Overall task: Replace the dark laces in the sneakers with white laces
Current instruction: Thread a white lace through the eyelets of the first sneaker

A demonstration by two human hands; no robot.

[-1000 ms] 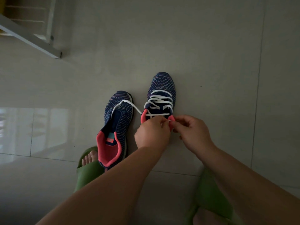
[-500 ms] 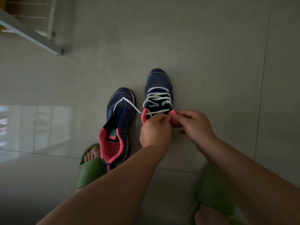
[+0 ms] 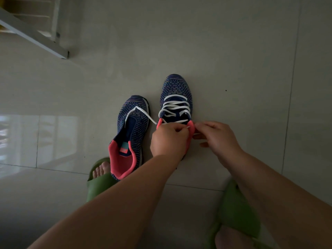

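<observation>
Moved: since a second ago both hands have stayed at the collar of the right sneaker (image 3: 177,97); the view has drifted slightly, the shoes have not.

Head view, left hand (image 3: 168,139): curled over the shoe's opening, pinching the white lace (image 3: 175,109) at the top eyelets.

Head view, right hand (image 3: 218,139): fingers pinched at the pink collar edge, apparently on a lace end (too small to be sure).

Left sneaker (image 3: 130,130): beside it, touching or nearly so, unlaced; one loose lace end lies across it.

Key relation: the shoe's long axis runs away from the person, toe far; the top eyelets lie just beyond the fingertips, both hands equally near.
</observation>
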